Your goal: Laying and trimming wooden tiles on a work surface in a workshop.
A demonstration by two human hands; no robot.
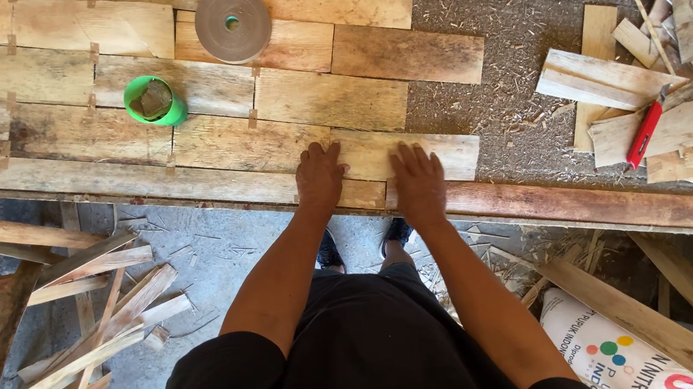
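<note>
Two bare hands, mine, lie flat and palm-down on a short wooden plank (399, 155) at the near edge of the workbench (591, 206). My left hand (320, 176) rests on the plank's left end and my right hand (417, 179) just beside it, fingers spread and open, pressing rather than gripping anything; laid that way, they seem to be seating the plank flush against its neighbours. Below the bench edge are my dark trousers and shoes, loose wooden slats (59, 340) to the left and a white printed sack (616, 346) to the right. Farther across the patchwork of fitted boards stands a green cup (154, 101), and beyond it a roll of brown tape (233, 23). Far right, a red-handled tool (645, 134) lies among offcuts (652, 55) and sawdust.
</note>
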